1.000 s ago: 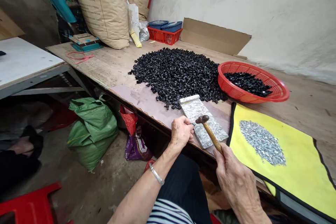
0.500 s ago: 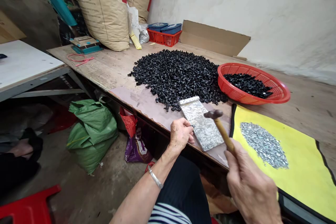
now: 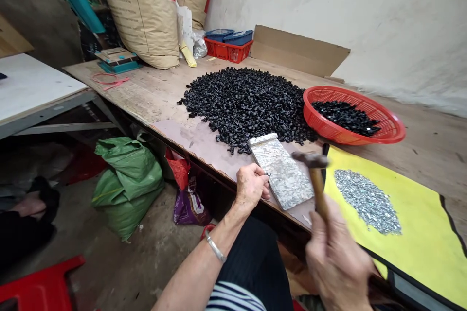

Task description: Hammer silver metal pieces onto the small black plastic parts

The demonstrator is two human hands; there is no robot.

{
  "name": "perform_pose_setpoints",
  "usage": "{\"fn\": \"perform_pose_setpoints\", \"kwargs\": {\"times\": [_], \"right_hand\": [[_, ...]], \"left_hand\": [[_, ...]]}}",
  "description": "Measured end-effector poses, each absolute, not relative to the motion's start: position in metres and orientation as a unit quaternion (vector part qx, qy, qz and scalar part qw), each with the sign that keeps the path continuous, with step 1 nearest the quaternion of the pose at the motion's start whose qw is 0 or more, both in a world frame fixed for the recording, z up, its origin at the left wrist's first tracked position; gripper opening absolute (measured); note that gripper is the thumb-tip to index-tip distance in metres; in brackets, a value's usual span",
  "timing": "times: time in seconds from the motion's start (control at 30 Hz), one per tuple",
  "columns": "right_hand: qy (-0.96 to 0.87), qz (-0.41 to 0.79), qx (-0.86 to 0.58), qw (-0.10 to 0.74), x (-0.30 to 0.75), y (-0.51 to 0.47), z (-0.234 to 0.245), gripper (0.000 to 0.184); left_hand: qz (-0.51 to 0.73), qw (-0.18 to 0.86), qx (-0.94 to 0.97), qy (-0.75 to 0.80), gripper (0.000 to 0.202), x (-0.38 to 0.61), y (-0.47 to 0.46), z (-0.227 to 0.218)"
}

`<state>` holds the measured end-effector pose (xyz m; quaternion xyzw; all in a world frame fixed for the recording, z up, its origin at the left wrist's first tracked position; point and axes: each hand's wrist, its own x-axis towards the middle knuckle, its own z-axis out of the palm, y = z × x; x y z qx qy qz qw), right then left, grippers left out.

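Note:
My left hand [image 3: 251, 183] is closed in a pinch on a small black part [image 3: 269, 175], whose ring-like end shows at the fingertips. It rests at the left edge of a worn, speckled metal plate [image 3: 284, 175] with a raised bar at its far end. In my right hand [image 3: 337, 257], fingers wrapped round the wooden handle, is a hammer [image 3: 312, 159]. The hammer's head is in the air over the plate's right side, slightly blurred. Beyond the plate spreads a heap of small black parts [image 3: 244, 104].
A red basket [image 3: 390, 124] with more black parts stands right of the heap. Small shiny metal pieces [image 3: 368, 201] lie on a yellow cloth [image 3: 426, 238]. Large paper sacks [image 3: 142, 14], a red crate [image 3: 228, 52] and cardboard [image 3: 299, 51] stand behind. A green sack [image 3: 127, 184] sits below the table edge.
My right hand and the hammer have shifted: the hammer head is further right, and the hand is slightly lower and left. My left hand stays at the plate's edge.

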<state>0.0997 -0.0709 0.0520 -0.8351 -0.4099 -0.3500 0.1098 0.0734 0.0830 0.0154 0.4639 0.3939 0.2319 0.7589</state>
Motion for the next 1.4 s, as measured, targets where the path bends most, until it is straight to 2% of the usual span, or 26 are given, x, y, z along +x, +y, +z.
{"fn": "perform_pose_setpoints", "kwargs": {"times": [0.07,0.13,0.3,0.4,0.5,0.63,0.8,0.97,1.13,1.17,1.3,1.4], "right_hand": [[-0.442,-0.307,-0.841,0.057,0.1,-0.069,0.046,0.032],[-0.461,-0.28,-0.841,0.044,0.101,-0.07,0.043,0.03],[-0.413,-0.359,-0.824,0.142,0.099,-0.07,0.045,0.033],[-0.447,-0.323,-0.83,0.087,0.097,-0.067,0.041,0.026],[-0.454,-0.296,-0.839,0.049,0.101,-0.067,0.04,0.028],[-0.419,-0.299,-0.85,0.106,0.106,-0.07,0.043,0.032],[-0.433,-0.263,-0.853,0.125,0.103,-0.074,0.044,0.032],[-0.42,-0.312,-0.837,0.161,0.1,-0.071,0.045,0.036],[-0.465,-0.274,-0.841,0.028,0.104,-0.072,0.041,0.03],[-0.465,-0.275,-0.841,0.028,0.104,-0.073,0.043,0.031],[-0.411,-0.341,-0.836,0.123,0.1,-0.073,0.05,0.042],[-0.436,-0.335,-0.828,0.107,0.097,-0.067,0.046,0.035]], "left_hand": [[0.234,0.756,0.465,0.397,0.013,0.073,0.083,0.015],[0.237,0.753,0.468,0.397,0.013,0.074,0.083,0.014],[0.234,0.753,0.47,0.396,0.012,0.074,0.082,0.015],[0.237,0.752,0.47,0.396,0.013,0.073,0.082,0.016],[0.242,0.746,0.479,0.395,0.014,0.072,0.082,0.016],[0.224,0.754,0.484,0.384,0.011,0.071,0.085,0.015],[0.22,0.754,0.479,0.392,0.011,0.072,0.085,0.016],[0.217,0.744,0.482,0.408,0.01,0.074,0.083,0.017],[0.224,0.743,0.477,0.412,0.011,0.073,0.083,0.017],[0.224,0.743,0.477,0.412,0.011,0.073,0.083,0.017],[0.219,0.744,0.476,0.414,0.011,0.073,0.082,0.017],[0.227,0.745,0.472,0.414,0.011,0.073,0.082,0.017]]}}
